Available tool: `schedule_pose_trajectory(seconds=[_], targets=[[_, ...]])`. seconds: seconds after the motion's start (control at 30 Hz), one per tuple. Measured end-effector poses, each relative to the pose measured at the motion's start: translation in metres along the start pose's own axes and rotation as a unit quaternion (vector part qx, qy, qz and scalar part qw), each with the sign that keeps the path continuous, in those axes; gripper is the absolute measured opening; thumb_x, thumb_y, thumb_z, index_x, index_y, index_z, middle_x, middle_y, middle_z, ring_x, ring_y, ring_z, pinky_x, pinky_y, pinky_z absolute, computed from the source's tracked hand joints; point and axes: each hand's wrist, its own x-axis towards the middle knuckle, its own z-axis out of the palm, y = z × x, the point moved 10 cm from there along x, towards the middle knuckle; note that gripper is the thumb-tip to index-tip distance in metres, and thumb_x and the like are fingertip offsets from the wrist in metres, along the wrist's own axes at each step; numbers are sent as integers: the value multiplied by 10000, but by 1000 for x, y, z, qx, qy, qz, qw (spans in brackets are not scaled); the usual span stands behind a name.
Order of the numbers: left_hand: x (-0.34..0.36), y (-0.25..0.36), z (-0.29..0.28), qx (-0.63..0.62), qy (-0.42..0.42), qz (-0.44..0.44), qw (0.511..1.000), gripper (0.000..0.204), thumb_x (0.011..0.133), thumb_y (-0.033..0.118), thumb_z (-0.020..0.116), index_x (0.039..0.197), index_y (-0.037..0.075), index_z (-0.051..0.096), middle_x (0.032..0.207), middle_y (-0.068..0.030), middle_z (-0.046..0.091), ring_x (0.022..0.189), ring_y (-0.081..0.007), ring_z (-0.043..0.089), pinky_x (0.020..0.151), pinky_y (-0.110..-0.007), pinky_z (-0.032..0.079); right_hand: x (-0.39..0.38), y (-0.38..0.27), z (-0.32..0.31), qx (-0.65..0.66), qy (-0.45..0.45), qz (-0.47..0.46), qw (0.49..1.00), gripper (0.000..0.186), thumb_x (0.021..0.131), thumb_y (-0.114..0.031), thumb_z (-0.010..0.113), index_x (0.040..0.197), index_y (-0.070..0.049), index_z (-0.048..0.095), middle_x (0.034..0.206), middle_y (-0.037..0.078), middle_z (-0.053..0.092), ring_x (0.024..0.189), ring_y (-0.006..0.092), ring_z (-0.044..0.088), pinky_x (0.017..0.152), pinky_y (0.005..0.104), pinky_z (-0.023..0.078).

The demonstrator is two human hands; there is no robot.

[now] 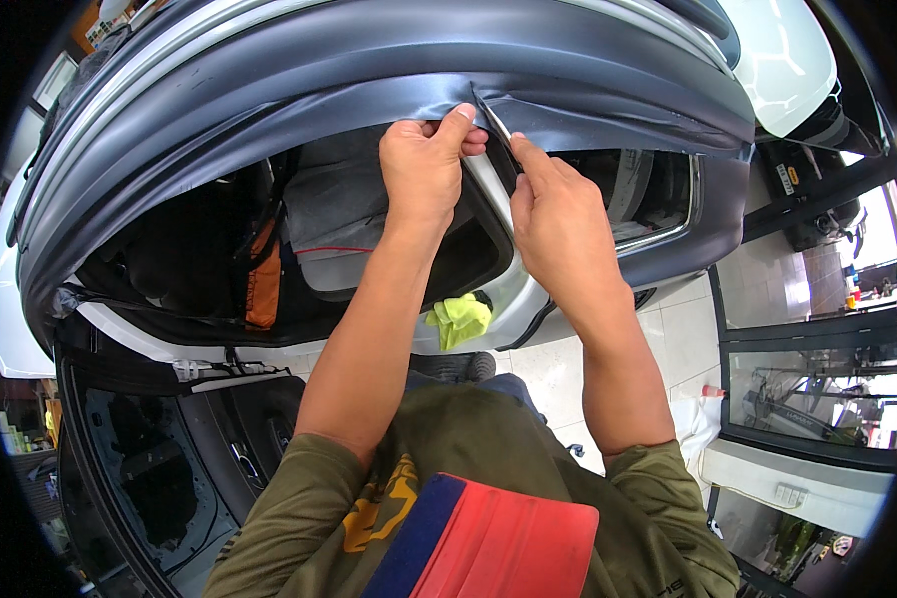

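Dark grey-blue vinyl film [359, 103] lies along the car's roof edge, its loose lower flap wrinkled and hanging over the door opening. My left hand [421, 174] is closed, pinching the edge of this flap between thumb and fingers. Just to the right, my right hand [565, 219] grips a slim silver cutter knife [496, 124], index finger stretched along it. The knife's tip points up and left, at a slit or fold in the film close to my left fingers. Whether the blade is in the film, I cannot tell.
Below the hands, a yellow-green cloth [460, 320] rests on the car's silver body. A red squeegee [513, 543] with a dark blue edge is against my chest. At left stands an open car door [234, 424]. Inside the car are a grey seat [339, 214] and an orange item [264, 279].
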Motion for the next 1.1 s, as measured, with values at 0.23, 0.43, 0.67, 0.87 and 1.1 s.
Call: schedule_pose_trajectory(seconds=[0.23,0.43,0.67,0.87,1.1], targets=[[-3,10,0,47,4,23,999,132,860,105,673,840,-22,643,716,-71,639,604,-128,599,574,-253,494,-17,3,-7,-74,-96,1,993,344,842,-22,539,1180,43,561,808,228,598,755,396,607,704,462,483],[0,-4,18,-285,-91,-206,932,129,894,99,599,904,-26,569,773,-83,594,716,-181,589,654,-271,501,-41,28,-25,31,-57,39,997,310,864,-31,529,1166,21,579,841,218,624,733,380,605,713,423,480],[-12,5,12,-141,-55,-84,985,163,889,119,588,993,-5,567,914,-105,621,834,-199,603,717,-314,513,-81,101,-18,189,64,160,967,280,872,-120,629,1119,-6,564,750,142,619,628,278,599,609,341,472],[-83,27,88,552,-107,420,712,527,717,-41,642,1224,55,533,1158,-156,499,978,-318,535,821,-421,456,-76,135,-25,166,163,111,966,279,873,-168,671,1076,-16,554,670,65,561,579,167,523,573,310,444],[-68,43,128,694,-211,524,446,330,701,62,688,1028,75,641,1005,-77,585,953,-242,558,831,-391,422,-81,167,-25,243,157,143,946,246,878,-143,651,1076,-20,574,670,49,541,584,140,518,571,298,435]])
